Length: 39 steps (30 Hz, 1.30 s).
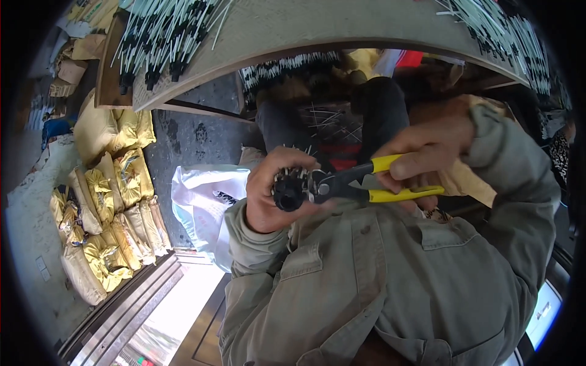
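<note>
My left hand (264, 190) is wrapped round a bundle of black tube-like parts (289, 194), held in front of my chest with their ends showing. In my right hand (430, 149) is a pair of cutting pliers (342, 185) with dark jaws and yellow handles. The handles are spread, one under my thumb and the other by my fingers. The pliers' head is right against the bundle's right side; whether the jaws bite on a part cannot be made out.
Bundles of thin white sticks with black ends (162, 43) lie on the table (293, 24) beyond my knees, with more at its right (497, 33). A white plastic bag (198, 201) stands at my left, near yellow and brown packages (113, 226). Loose sticks (332, 119) lie below.
</note>
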Each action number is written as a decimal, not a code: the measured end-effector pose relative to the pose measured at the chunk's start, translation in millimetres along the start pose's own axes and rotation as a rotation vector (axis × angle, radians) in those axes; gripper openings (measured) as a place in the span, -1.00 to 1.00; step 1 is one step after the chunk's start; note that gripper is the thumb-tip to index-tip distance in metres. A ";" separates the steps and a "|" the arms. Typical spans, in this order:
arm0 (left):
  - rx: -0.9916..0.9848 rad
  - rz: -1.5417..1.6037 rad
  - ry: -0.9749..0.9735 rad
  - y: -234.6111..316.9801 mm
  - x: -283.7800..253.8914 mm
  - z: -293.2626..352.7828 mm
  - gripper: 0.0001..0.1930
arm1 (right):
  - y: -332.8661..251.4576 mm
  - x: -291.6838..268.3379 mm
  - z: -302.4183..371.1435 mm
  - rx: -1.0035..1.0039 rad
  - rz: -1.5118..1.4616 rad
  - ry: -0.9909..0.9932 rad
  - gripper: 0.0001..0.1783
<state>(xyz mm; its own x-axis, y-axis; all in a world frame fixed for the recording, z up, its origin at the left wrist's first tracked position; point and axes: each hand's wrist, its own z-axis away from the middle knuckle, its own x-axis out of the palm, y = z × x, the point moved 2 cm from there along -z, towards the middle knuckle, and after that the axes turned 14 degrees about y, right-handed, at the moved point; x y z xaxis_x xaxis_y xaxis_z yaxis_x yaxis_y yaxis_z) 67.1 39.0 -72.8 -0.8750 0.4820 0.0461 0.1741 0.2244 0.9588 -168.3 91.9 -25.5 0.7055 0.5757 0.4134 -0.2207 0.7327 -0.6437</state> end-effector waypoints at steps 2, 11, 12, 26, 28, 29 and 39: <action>0.029 -0.014 -0.092 8.9 -1.6 -4.5 -0.43 | 22.4 2.1 -15.7 -0.061 -0.139 -0.088 -0.54; 0.167 0.155 -0.080 -7.5 -8.9 3.5 -0.38 | 18.8 45.3 2.4 -0.847 0.843 0.617 -0.33; 0.162 0.130 -0.006 -10.4 -9.9 2.2 -0.37 | 15.2 52.3 8.9 -0.908 1.421 1.035 -0.32; 0.152 0.102 -0.039 -14.8 -5.8 -0.2 -0.35 | 26.0 3.4 -11.5 -0.258 -0.197 -0.035 -0.32; 0.115 0.154 -0.009 -16.3 -4.8 1.5 -0.32 | 11.2 15.4 7.5 -0.559 0.454 0.347 -0.27; 0.119 0.187 0.057 -16.9 -4.8 1.6 -0.32 | 2.7 26.1 15.5 -0.826 1.113 0.743 -0.23; 0.066 0.097 -0.065 -11.1 -6.8 -6.9 -0.37 | 1.2 10.1 27.3 -0.477 0.760 0.408 -0.39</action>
<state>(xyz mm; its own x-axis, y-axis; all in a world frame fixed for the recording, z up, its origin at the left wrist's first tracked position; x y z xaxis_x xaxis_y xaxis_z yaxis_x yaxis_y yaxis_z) 68.0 27.5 -81.8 -0.8219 0.5574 0.1170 0.2873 0.2283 0.9303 -179.8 108.5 -4.5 0.6866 0.5973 -0.4145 -0.4800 -0.0557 -0.8755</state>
